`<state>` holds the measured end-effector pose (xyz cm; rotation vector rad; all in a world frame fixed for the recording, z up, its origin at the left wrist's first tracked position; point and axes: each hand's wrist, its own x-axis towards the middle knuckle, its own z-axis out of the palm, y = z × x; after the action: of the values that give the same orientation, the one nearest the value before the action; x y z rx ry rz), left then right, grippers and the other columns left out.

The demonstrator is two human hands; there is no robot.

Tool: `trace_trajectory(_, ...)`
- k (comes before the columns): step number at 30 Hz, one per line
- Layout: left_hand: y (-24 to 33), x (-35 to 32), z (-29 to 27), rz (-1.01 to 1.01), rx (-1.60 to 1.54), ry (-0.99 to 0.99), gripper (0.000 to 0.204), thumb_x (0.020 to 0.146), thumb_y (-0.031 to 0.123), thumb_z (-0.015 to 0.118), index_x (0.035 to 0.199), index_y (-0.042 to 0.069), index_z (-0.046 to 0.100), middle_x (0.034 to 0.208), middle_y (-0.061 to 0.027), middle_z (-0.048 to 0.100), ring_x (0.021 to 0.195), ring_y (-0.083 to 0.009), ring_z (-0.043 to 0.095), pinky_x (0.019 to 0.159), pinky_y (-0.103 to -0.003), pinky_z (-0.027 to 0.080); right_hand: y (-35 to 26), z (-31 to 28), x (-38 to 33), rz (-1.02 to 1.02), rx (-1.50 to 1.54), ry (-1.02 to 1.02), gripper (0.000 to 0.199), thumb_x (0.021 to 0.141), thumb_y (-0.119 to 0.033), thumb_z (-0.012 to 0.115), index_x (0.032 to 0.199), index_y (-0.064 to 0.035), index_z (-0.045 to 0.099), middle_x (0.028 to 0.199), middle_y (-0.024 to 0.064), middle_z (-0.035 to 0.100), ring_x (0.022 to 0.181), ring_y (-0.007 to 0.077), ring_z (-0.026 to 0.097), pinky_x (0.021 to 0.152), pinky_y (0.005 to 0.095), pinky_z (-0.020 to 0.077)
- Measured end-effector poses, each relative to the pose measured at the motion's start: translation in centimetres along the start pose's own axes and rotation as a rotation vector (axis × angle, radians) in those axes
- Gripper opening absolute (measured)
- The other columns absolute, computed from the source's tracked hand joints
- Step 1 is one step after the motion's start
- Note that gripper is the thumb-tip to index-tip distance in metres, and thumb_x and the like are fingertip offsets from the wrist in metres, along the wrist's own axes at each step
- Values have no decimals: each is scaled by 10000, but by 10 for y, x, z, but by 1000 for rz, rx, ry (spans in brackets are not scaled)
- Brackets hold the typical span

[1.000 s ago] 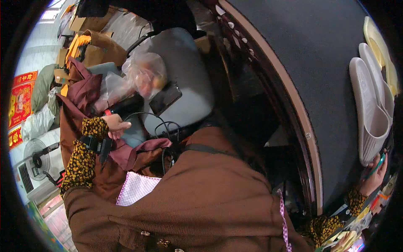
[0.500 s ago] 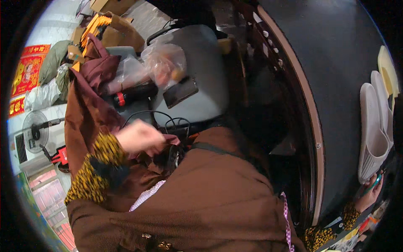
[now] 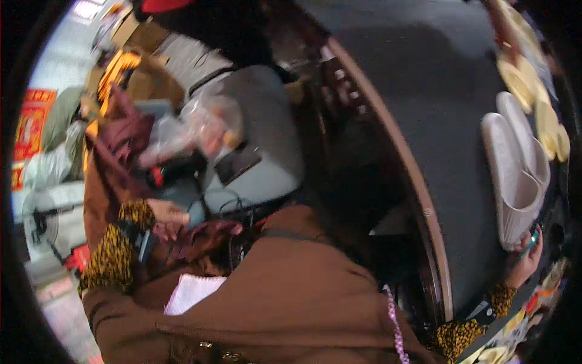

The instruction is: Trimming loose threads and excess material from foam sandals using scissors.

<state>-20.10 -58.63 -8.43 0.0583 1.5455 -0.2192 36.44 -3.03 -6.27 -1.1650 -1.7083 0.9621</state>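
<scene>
On the dark belt-like surface at the right, my right hand (image 3: 528, 261) is closed around a slim teal tool (image 3: 533, 238), whose kind I cannot make out. Just beyond it, a pair of pale grey slippers (image 3: 514, 176) lies with the nearer toe end by my fingertips. My left hand (image 3: 170, 218) hovers at the left with its fingers bent downward, close to crumpled maroon cloth (image 3: 209, 232). Blur and the angle hide whether the fingers grip the cloth. Brown clothing (image 3: 303, 267) covers my lap.
A grey chair seat (image 3: 273, 121) ahead bears a dark phone (image 3: 237, 165) and clear plastic bags (image 3: 212, 124). A brown edge strip (image 3: 394, 133) borders the dark surface. Yellow slippers (image 3: 518, 85) lie farther along, near another person's arm (image 3: 503, 30). A fan (image 3: 54, 227) stands at left.
My left hand has moved left and down, away from my lap. The view has shifted, with the slippers now farther left and more yellow slippers visible. My right hand keeps the teal tool.
</scene>
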Motion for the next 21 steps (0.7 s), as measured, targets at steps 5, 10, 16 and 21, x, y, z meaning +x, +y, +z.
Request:
trace_trajectory(5,-15,55,-16,163,1022,446,468,849,508,477,928,95,683,869,-83,675,827,-220,650,706,-393,491,-22,34,-11,-16,-205,91,399,839,-67,597,1223,-16,500,1021,43,584,804,84,539,678,204,427)
trace_trajectory(10,150,-48,10,146,1234,640,378,845,402,503,835,68,681,837,-147,670,837,-292,654,708,-426,508,-40,46,-16,-103,-288,174,403,792,-41,626,1176,18,518,1034,79,609,922,138,576,833,261,445)
trace_trajectory(16,301,-167,77,1280,1157,465,199,845,232,569,930,52,565,802,-148,587,793,-337,584,687,-417,482,-53,46,-14,-165,-231,230,393,752,-82,655,1117,7,539,957,153,648,876,151,617,773,269,472)
trace_trajectory(21,402,-198,113,1682,1287,710,204,808,169,600,949,27,559,787,-142,579,792,-323,568,702,-390,470,-47,47,-10,-162,-83,239,392,764,-143,675,1101,7,543,917,173,651,832,172,641,743,281,481)
